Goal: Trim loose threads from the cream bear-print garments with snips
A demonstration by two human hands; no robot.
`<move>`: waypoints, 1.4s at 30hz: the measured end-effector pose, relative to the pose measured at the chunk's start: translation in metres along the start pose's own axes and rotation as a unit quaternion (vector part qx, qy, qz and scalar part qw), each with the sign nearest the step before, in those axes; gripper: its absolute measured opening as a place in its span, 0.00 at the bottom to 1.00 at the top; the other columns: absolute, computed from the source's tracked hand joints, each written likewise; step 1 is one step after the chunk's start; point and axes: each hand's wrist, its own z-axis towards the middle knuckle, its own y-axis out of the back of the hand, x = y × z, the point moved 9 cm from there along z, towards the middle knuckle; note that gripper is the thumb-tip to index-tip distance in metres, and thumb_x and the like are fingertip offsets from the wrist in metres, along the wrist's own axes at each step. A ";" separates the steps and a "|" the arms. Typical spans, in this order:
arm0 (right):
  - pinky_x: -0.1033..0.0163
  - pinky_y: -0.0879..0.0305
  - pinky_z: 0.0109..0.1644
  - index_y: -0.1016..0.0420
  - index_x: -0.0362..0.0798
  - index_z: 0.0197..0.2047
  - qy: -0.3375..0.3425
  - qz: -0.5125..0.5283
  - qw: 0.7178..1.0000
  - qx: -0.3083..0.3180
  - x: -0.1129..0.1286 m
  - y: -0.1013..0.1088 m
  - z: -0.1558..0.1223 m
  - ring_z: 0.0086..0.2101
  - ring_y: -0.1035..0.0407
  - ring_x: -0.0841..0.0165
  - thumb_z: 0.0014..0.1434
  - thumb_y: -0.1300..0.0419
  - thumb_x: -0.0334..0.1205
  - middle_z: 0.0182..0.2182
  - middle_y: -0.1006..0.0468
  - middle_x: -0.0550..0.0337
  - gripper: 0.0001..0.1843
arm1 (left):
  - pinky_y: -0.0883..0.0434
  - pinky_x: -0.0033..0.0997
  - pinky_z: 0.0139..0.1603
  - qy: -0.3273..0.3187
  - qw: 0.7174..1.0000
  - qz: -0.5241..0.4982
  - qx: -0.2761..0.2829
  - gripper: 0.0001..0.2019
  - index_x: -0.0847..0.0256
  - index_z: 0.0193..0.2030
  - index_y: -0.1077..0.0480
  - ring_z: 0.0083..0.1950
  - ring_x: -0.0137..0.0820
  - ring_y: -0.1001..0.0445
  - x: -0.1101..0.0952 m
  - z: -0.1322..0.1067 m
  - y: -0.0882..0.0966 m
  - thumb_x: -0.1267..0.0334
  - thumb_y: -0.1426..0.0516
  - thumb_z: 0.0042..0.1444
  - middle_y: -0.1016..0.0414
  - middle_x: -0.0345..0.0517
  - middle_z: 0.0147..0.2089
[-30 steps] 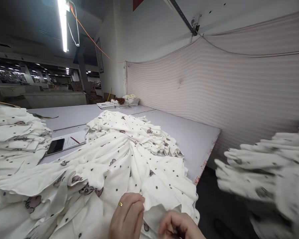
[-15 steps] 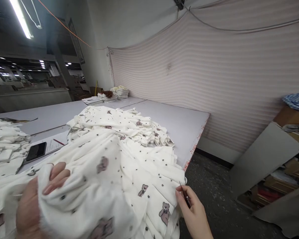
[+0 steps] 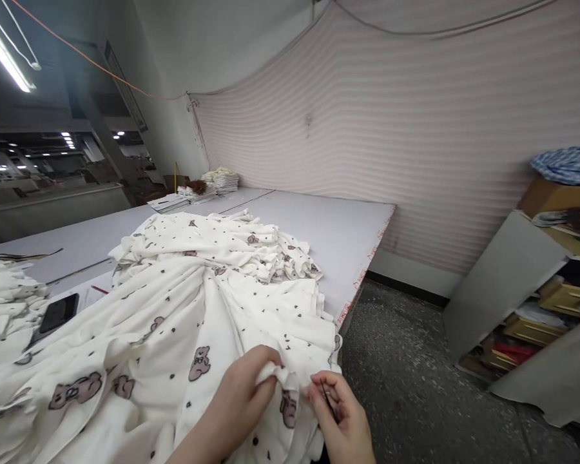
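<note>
The bear-print white fabric (image 3: 183, 322) lies spread in a heap across the near end of the tabletop (image 3: 338, 232), its edge hanging at the corner closest to the person. The left hand (image 3: 244, 396) is closed on a bunched fold of that edge, and the right hand (image 3: 341, 419) sits just beside it, fingers pinched together on a thin dark tool (image 3: 327, 394), perhaps a needle or snips; I cannot tell which. Judging by this, the work is at one spot on the hem, with most of the cloth not yet handled. Behind lies a second crumpled pile (image 3: 222, 241), to the left folded white pieces (image 3: 4, 309) and a dark phone (image 3: 58, 312). Cluttered shelves (image 3: 546, 303) stand at the right, well apart.
</note>
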 end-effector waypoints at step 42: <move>0.66 0.38 0.34 0.20 0.49 0.38 0.128 -0.194 0.905 0.356 0.064 -0.044 0.001 0.31 0.28 0.65 0.59 0.41 0.41 0.29 0.24 0.58 0.10 | 0.33 0.27 0.32 -0.171 0.966 0.183 -0.061 0.12 0.58 0.42 0.37 0.33 0.30 0.32 -0.029 -0.055 0.007 0.77 0.53 0.56 0.34 0.44 0.35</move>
